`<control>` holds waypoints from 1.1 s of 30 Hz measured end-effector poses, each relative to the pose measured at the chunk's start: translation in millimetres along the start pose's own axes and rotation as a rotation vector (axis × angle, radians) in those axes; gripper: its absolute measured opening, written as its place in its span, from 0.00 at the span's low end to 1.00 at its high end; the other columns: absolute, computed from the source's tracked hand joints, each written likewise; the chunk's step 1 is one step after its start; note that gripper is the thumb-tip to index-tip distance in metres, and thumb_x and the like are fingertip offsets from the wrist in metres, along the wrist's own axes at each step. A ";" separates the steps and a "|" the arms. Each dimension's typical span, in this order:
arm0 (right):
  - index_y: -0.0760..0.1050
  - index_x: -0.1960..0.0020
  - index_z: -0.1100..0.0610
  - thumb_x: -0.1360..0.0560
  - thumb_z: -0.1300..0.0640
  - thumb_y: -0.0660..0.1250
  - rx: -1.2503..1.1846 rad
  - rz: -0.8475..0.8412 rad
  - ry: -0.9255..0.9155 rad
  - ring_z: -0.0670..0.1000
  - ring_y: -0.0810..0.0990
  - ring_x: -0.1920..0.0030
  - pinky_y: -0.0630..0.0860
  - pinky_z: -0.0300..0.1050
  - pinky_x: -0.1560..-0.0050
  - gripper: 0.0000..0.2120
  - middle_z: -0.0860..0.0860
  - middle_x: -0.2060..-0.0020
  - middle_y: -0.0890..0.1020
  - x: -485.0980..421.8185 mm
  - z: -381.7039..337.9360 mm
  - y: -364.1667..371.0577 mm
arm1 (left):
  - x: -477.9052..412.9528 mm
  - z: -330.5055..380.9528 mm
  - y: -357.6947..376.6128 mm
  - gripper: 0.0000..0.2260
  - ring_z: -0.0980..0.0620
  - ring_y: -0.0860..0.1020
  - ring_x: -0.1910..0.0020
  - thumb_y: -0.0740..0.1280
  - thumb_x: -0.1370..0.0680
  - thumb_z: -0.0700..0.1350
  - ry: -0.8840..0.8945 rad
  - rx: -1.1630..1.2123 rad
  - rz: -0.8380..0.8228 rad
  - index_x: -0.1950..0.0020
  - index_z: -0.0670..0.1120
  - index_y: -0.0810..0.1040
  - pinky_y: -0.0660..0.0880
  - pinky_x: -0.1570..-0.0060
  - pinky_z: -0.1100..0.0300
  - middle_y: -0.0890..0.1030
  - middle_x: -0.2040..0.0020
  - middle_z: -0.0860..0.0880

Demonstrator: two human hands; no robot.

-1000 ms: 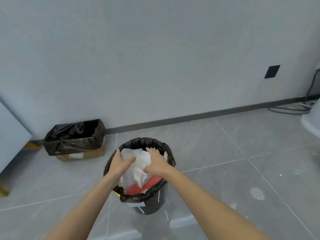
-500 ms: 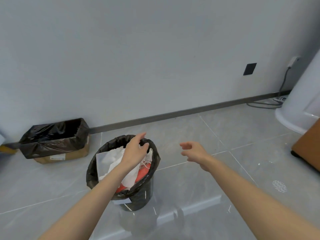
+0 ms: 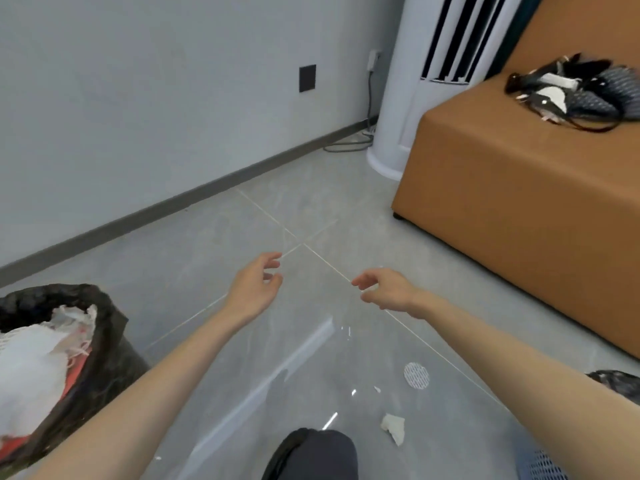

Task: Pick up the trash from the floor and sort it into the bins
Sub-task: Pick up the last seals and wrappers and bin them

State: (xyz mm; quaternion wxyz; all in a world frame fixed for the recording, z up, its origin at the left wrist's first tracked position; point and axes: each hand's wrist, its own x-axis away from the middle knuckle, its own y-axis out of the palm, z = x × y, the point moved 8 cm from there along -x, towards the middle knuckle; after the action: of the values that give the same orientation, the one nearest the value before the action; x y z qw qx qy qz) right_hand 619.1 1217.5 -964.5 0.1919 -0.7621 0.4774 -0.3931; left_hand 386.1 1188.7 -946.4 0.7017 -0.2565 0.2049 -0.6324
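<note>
A round bin with a black liner (image 3: pixel 104 327) stands at the lower left, stuffed with white paper (image 3: pixel 27 368) and something red. My left hand (image 3: pixel 254 289) hangs over the grey floor to the right of the bin, fingers loosely curled and holding nothing. My right hand (image 3: pixel 384 289) hovers level with it, also loosely curled and holding nothing. A crumpled white scrap of paper (image 3: pixel 394 426) lies on the floor near the bottom, between my arms.
An orange sofa (image 3: pixel 519 209) fills the right side, with a black bag (image 3: pixel 581 91) on its seat. A white tower appliance (image 3: pixel 415 98) and cables stand in the corner. A round floor drain (image 3: pixel 416 375), my dark knee (image 3: pixel 311 455), a blue mesh object (image 3: pixel 540 465).
Both hands have left the round bin and now hang free over the floor. My view has swung right, so the cardboard-box bin is out of sight and the sofa has come in.
</note>
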 end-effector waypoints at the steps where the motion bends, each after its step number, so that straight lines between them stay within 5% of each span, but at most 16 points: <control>1: 0.75 0.38 0.57 0.26 0.65 0.63 -0.003 0.010 0.029 0.48 0.74 0.49 0.67 0.29 0.64 0.17 0.54 0.41 0.77 -0.1 19.4 -1.0 | -3.1 3.6 18.4 0.17 0.52 0.76 0.53 0.63 0.22 0.38 0.015 0.009 -0.032 0.33 0.45 0.71 0.70 0.51 0.63 0.78 0.40 0.46; 8: 0.76 0.39 0.56 0.28 0.63 0.68 0.007 -0.029 0.223 0.50 0.77 0.43 0.69 0.34 0.51 0.17 0.53 0.43 0.79 20.0 155.0 44.8 | -5.5 2.6 158.6 0.18 0.47 0.78 0.46 0.62 0.22 0.39 0.030 -0.050 -0.334 0.31 0.45 0.70 0.70 0.46 0.62 0.76 0.38 0.46; 13: 0.76 0.38 0.54 0.29 0.62 0.70 0.018 -0.108 0.295 0.48 0.73 0.50 0.64 0.31 0.55 0.19 0.54 0.41 0.76 37.3 223.2 111.5 | 5.3 -18.2 221.4 0.18 0.52 0.75 0.51 0.62 0.22 0.39 -0.017 -0.053 -0.448 0.32 0.46 0.70 0.68 0.49 0.66 0.76 0.37 0.47; 19: 0.76 0.40 0.52 0.33 0.60 0.73 -0.014 -0.017 0.291 0.53 0.73 0.43 0.71 0.41 0.45 0.22 0.51 0.47 0.69 40.3 247.4 160.3 | 20.6 -46.4 265.6 0.18 0.52 0.75 0.52 0.61 0.22 0.39 -0.067 -0.086 -0.543 0.32 0.46 0.71 0.70 0.49 0.63 0.75 0.38 0.47; 24: 0.80 0.50 0.59 0.28 0.57 0.68 0.054 0.002 0.214 0.55 0.75 0.46 0.70 0.44 0.51 0.09 0.55 0.50 0.77 37.7 250.8 168.0 | 31.5 -64.5 294.0 0.19 0.50 0.76 0.49 0.60 0.23 0.38 -0.038 -0.169 -0.632 0.32 0.48 0.71 0.72 0.44 0.60 0.76 0.39 0.48; 28: 0.79 0.56 0.54 0.31 0.58 0.71 -0.185 0.257 0.346 0.52 0.81 0.57 0.74 0.43 0.56 0.04 0.49 0.62 0.82 42.5 275.5 140.1 | 42.2 -73.3 312.1 0.18 0.51 0.75 0.52 0.61 0.23 0.39 -0.001 -0.262 -0.684 0.34 0.49 0.72 0.72 0.48 0.61 0.75 0.44 0.48; 33: 0.73 0.45 0.52 0.31 0.61 0.73 -0.462 0.496 0.418 0.43 0.76 0.65 0.70 0.27 0.66 0.17 0.45 0.65 0.76 33.5 296.0 94.0 | 53.2 -74.2 333.7 0.17 0.50 0.73 0.43 0.63 0.23 0.44 0.084 -0.358 -0.733 0.34 0.52 0.71 0.72 0.44 0.57 0.71 0.43 0.50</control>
State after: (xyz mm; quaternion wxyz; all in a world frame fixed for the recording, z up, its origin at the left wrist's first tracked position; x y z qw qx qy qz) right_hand 804.3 1119.3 -1196.1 0.0034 -0.5503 0.7517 -0.3635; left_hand 608.0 1151.3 -1209.2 0.3652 -0.4045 0.2352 -0.8048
